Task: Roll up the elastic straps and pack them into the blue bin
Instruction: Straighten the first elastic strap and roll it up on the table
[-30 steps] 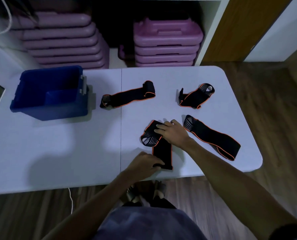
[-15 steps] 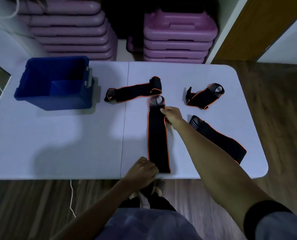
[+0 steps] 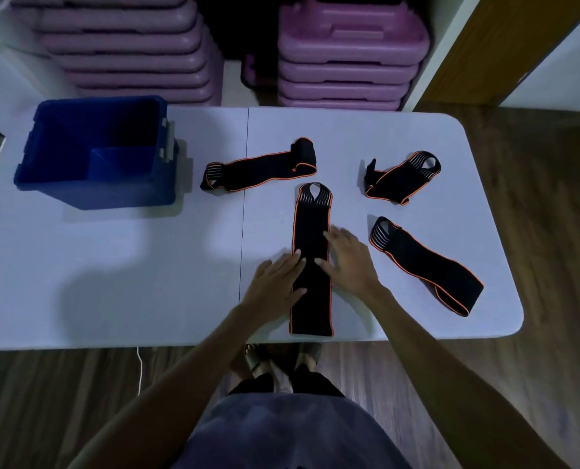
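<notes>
Near the table (image 3: 112,299) edge: one strap (image 3: 312,265) laid straight, your left hand (image 3: 275,286) and right hand (image 3: 349,262) spread flat on it, gripping nothing. Step: flattening. Next, roll from the near end; blue bin (image 3: 95,184) stands empty, far left.

The white desk (image 3: 112,282) has rounded corners and a thin seam running front to back near its middle. At its far left stands the blue bin (image 3: 94,194), open on top. Four black straps with orange edging lie on the right half: a flattened strap (image 3: 310,214) stretched front to back, a partly rolled strap (image 3: 258,169) behind it, a folded strap (image 3: 401,177) at far right, and a long strap (image 3: 423,265) lying diagonally, seemingly doubled over.
</notes>
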A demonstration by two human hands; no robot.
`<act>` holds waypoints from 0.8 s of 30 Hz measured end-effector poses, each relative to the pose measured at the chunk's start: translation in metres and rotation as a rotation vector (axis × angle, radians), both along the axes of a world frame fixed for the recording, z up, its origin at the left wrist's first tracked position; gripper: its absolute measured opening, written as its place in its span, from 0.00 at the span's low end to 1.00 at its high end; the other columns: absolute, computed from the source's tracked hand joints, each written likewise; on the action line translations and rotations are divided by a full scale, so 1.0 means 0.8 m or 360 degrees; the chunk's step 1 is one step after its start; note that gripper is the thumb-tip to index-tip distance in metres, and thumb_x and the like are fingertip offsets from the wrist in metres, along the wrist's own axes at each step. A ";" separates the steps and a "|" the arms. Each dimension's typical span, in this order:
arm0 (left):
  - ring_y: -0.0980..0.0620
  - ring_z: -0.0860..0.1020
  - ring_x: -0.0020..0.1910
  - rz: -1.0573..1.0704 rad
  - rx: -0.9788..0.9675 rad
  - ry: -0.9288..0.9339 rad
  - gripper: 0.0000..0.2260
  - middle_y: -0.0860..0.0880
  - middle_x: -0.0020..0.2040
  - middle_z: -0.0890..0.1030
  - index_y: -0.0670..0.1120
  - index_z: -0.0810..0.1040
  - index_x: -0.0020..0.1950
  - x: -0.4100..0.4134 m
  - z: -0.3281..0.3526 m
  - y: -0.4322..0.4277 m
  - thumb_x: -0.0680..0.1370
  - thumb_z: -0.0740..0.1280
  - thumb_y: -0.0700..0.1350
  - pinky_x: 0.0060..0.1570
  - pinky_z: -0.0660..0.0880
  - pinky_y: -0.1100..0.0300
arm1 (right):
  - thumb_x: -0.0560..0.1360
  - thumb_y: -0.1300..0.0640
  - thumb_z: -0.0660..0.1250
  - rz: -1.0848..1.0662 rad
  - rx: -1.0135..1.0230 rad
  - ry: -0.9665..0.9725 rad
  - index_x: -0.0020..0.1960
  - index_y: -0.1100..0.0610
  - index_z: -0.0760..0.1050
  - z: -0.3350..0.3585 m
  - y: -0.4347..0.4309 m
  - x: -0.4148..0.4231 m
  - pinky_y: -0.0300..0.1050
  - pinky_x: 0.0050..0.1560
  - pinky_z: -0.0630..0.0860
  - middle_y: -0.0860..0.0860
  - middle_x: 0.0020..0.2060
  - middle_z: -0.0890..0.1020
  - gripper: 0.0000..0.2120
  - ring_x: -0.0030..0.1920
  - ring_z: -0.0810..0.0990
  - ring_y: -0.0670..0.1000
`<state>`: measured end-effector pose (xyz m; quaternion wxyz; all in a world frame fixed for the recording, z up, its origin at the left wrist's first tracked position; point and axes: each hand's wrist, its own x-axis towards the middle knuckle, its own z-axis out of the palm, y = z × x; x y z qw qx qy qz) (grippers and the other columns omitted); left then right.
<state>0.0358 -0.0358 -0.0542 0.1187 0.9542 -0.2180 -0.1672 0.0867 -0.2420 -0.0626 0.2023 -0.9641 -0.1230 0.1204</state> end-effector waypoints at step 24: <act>0.58 0.52 0.75 0.0334 -0.0373 -0.0069 0.31 0.52 0.75 0.62 0.50 0.63 0.74 0.005 -0.018 0.084 0.76 0.50 0.66 0.69 0.51 0.52 | 0.78 0.36 0.49 0.0119 0.0090 -0.0020 0.77 0.53 0.55 -0.008 0.056 -0.008 0.54 0.74 0.57 0.52 0.75 0.64 0.33 0.75 0.60 0.52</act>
